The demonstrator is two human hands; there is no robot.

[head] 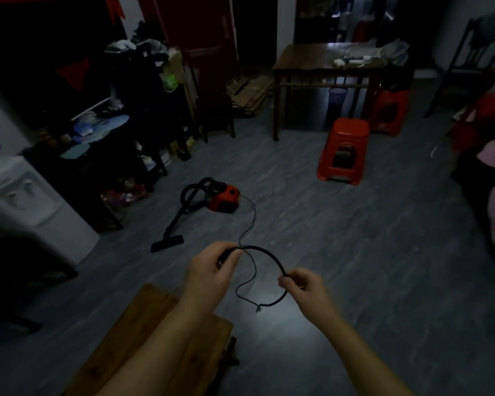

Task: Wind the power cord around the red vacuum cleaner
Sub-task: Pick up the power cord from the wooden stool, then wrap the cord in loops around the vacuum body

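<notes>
Cord (265, 254) arcs between both hands' fingers, apparently trailing to vacuum (223, 198).

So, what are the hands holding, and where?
The power cord: left hand and right hand each grip one end of a raised arc of it.

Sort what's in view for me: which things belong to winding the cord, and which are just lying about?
Belongs to the job: power cord, held by left hand and right hand; red vacuum cleaner on the floor.
Just lying about: nearer red stool, wooden table, water dispenser, wooden bench.
</notes>
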